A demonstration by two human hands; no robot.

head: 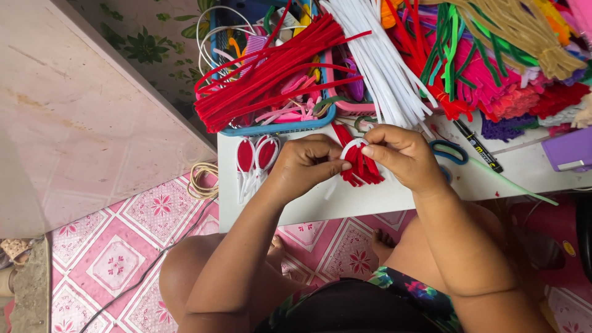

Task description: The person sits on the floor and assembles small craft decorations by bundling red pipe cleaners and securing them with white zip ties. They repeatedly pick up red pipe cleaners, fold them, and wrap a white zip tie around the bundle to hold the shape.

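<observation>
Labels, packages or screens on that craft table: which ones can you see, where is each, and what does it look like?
Marker pen: lies slanted on the white table, right of the right hand; black barrel with a yellow printed label.
Purple box: at the table's right edge; flat, rectangular, plain lilac, no label legible.
No screens or signs in view.

red-and-white pipe-cleaner piece [359, 164], folded, held
</observation>
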